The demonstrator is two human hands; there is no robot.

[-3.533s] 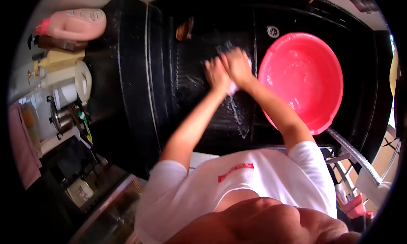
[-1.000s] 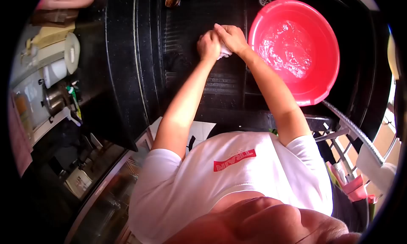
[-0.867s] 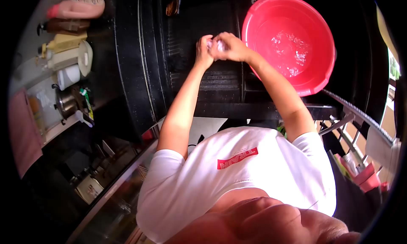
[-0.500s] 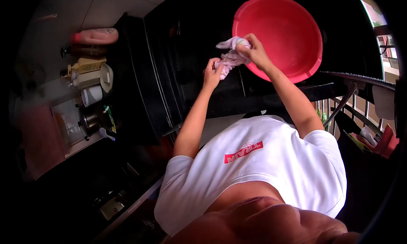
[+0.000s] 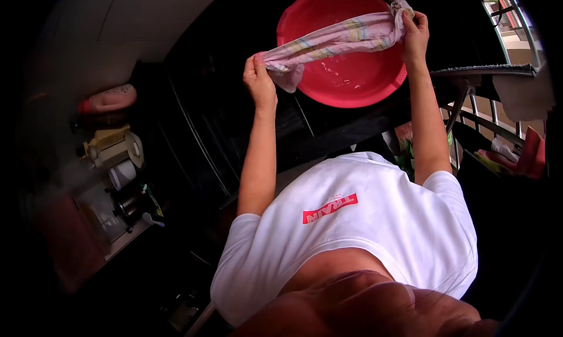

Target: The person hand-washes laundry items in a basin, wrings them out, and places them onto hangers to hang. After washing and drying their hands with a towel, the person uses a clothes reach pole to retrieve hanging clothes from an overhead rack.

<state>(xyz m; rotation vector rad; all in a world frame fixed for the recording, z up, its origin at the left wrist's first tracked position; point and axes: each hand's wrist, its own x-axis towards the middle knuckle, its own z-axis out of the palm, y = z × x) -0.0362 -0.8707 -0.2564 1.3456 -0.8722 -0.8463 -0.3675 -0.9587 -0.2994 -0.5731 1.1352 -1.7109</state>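
A pale pink cloth (image 5: 346, 37) with yellow and bluish patches is stretched between my two hands, above the red basin (image 5: 352, 96). My left hand (image 5: 260, 79) pinches its left end, just outside the basin's left rim. At the basin's right side, my right hand (image 5: 415, 35) is closed on the other end, where the cloth bunches up above the fingers. Below my left hand a corner of the cloth hangs down. Some water glints at the bottom of the basin.
On the left stand a pink bottle (image 5: 111, 99), a yellow bottle (image 5: 108, 139), a white cup (image 5: 122, 174) and a metal pot (image 5: 126, 205). A dark counter edge (image 5: 340, 129) runs below the basin. Metal railings (image 5: 492, 111) are at the right.
My hands have moved apart, and the cloth, earlier bunched between them, is now drawn out long over the basin. The view has shifted and turned, with the basin now farther left.
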